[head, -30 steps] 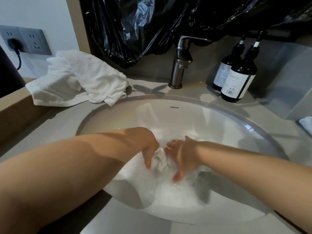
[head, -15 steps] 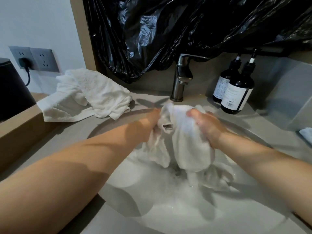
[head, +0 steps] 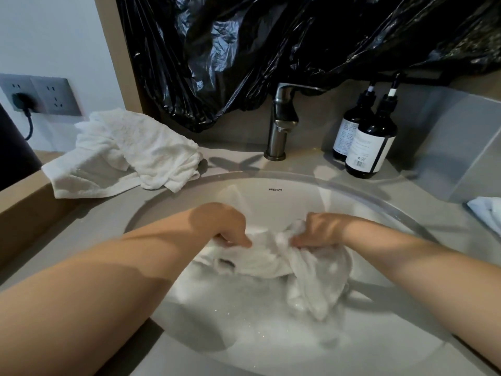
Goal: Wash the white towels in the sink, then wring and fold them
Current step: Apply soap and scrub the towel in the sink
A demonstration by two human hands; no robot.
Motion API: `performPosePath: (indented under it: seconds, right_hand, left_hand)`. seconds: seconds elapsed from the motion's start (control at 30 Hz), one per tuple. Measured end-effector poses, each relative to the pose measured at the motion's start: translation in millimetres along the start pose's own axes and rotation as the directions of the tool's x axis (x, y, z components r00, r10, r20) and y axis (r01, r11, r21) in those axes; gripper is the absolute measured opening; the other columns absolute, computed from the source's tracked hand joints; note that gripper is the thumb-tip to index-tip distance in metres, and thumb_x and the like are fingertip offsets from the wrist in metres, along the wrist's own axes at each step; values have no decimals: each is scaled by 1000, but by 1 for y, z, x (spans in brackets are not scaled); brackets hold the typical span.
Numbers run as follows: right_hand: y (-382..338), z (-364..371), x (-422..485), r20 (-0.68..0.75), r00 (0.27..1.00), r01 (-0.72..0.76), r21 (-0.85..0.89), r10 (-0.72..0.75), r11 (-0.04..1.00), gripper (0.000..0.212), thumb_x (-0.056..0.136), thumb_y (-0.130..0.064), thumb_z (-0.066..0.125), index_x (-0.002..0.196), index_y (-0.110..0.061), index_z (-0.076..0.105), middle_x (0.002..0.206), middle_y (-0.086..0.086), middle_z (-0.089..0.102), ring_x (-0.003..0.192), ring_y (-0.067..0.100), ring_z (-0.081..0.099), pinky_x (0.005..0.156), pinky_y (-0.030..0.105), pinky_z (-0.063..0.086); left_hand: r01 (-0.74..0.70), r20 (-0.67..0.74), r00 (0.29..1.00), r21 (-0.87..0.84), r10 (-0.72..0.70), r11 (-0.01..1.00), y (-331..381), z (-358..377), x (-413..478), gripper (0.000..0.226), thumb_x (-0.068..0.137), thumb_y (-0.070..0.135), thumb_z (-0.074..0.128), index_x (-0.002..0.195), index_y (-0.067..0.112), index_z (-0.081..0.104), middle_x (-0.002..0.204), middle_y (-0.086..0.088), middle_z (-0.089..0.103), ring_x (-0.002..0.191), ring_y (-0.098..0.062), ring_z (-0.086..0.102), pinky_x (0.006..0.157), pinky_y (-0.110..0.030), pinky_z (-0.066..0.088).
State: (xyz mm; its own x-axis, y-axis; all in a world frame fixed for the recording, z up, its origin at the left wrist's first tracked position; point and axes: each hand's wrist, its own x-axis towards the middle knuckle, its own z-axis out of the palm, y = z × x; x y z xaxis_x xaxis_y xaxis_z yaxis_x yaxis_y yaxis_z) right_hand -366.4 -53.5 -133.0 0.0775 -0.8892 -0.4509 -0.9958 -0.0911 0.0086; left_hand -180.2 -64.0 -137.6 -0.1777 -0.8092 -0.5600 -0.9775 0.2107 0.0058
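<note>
In the soapy sink [head: 271, 202], gripping a wet white towel [head: 265, 259] with left hand [head: 225, 226] and right hand [head: 317, 232], both clenching tightly on bunched cloth.

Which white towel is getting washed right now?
The towel in the sink, gripped by the left hand and right hand over soapy water. The other towel heap lies crumpled on the counter at the left, and no hand touches it.
</note>
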Motion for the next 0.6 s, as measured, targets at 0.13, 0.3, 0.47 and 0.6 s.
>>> performPosePath:
  seconds: [0.13,0.3,0.47,0.6]
  right_hand:
    - [-21,17,-4,-380,906,63,-313,-185,948,50,94,-45,50,133,-15,39,136,7,43,127,26,38,99,36,35]
    - [-35,64,2,132,947,265,-839,-294,475,79,94,-62,34,153,-14,11,159,12,7,146,36,1,116,58,4]
    - [-19,50,25,-16,961,229,-518,-277,824,59,91,-56,48,144,-32,34,149,2,32,138,28,29,108,47,34]
    - [17,11,33,-218,957,243,238,-192,940,23,91,-22,56,104,-8,69,101,5,65,97,20,61,75,26,46]
  left_hand:
    - [-94,9,996,32,94,995,4,15,15,61,93,52,56,140,16,45,134,-2,53,121,-22,52,96,-28,42]
    - [-141,275,957,185,87,972,19,46,37,49,84,44,71,118,11,60,100,-2,62,86,-20,56,61,-23,42]
    - [-65,113,990,-203,89,977,0,33,36,61,82,10,62,140,21,45,104,-3,57,83,-22,58,61,-23,43]
    - [-90,-102,994,-710,25,698,-23,9,29,30,79,24,61,107,16,60,94,-7,47,72,-21,42,60,-28,34]
